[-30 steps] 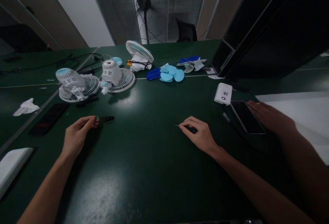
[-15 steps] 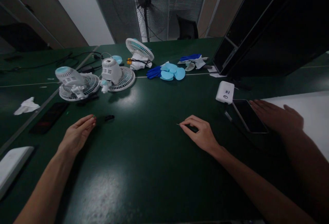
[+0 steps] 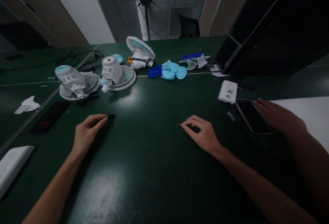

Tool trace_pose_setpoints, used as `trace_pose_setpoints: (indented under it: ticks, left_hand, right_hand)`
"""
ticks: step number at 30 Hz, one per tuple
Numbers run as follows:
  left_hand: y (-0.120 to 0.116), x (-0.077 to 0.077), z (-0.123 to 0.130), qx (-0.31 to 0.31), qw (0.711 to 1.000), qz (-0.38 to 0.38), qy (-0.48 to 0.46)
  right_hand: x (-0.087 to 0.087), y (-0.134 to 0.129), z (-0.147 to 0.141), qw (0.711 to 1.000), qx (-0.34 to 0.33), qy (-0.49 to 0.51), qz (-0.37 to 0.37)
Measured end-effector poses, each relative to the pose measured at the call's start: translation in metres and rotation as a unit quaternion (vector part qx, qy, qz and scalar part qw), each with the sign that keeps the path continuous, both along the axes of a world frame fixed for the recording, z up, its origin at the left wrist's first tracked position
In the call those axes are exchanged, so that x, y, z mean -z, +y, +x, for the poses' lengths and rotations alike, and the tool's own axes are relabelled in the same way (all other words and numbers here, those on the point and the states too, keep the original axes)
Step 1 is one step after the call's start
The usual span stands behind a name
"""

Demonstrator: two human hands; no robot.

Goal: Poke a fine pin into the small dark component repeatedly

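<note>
My left hand (image 3: 88,129) is closed in a pinch on a tiny green piece (image 3: 106,116), its kind too small to make out. Right at those fingertips lies a small black object (image 3: 111,117) on the dark green table (image 3: 144,169); whether they touch I cannot tell. Farther right, my right hand (image 3: 200,131) pinches a thin, pin-like metal piece (image 3: 179,124) between thumb and forefinger. Its tip points left, just above the tabletop or on it. The other end is hidden by the fingers.
Small white fans (image 3: 119,75) stand and lie at the back left. Blue fan blades (image 3: 173,71) and gloves (image 3: 155,71) lie behind the middle. At right are a white power bank (image 3: 228,91), a phone (image 3: 253,116) and another person's hand (image 3: 280,117). A dark phone (image 3: 50,117) lies left.
My left hand has moved right, its pinched green piece now at the small black object. My right hand stays nearly in place with the pin-like piece. The view has shifted slightly.
</note>
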State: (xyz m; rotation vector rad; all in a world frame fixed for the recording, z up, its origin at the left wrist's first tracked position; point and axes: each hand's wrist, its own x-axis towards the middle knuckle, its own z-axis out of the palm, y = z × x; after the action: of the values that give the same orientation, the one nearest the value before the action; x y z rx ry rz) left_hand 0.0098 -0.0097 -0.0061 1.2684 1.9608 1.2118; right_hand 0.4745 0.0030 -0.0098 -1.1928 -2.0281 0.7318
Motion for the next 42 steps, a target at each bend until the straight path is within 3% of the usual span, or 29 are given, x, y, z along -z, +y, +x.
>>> trace_pose_setpoints:
  ticks: [5, 9, 15, 42]
  left_hand:
    - [0.002, 0.005, -0.003, 0.052, 0.993, 0.01, 0.106]
    - [0.005, 0.001, -0.002, 0.066, 0.988, 0.034, 0.137]
    - [0.009, -0.004, 0.0, 0.071, 0.983, -0.054, 0.163]
    - [0.005, -0.01, 0.011, 0.05, 0.983, -0.077, 0.157]
  right_hand:
    - [0.0, 0.0, 0.0, 1.0, 0.002, 0.001, -0.002]
    - [0.0, 0.001, 0.0, 1.0, 0.0, 0.001, -0.003]
    - [-0.001, 0.0, -0.002, 1.0, 0.007, 0.003, 0.007]
    - [0.0, 0.001, -0.001, 1.0, 0.005, -0.001, 0.003]
